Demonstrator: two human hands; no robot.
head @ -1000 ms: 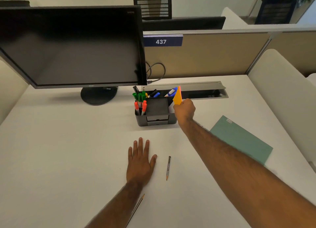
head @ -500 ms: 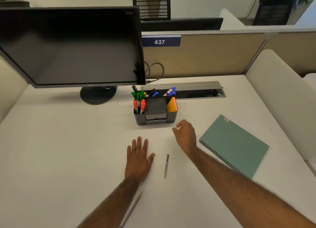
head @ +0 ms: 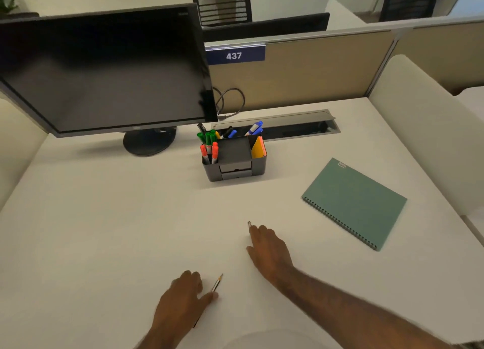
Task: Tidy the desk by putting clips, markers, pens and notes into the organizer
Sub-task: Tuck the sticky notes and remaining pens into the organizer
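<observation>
- Two hands low on desk (head: 104,230), both well apart from organizer (head: 258,168).
- Left hand (head: 180,301): fingers bent, thumb tip touching pencil (head: 218,283); blurred, so cannot tell whether pinching it.
- Pencil flat on desk, point away from person, rear part hidden under left hand.
- Right hand (head: 271,253): fingers nearly straight and close together, lying loose over pen (head: 248,223).
- Pen flat on desk, only far end showing past fingertips.
- Organizer upright in front of monitor (head: 104,73); markers (head: 208,145) in left compartment, notes (head: 258,149) in right one.
- Notebook (head: 353,202) flat on desk, right of organizer, apart from it.
</observation>
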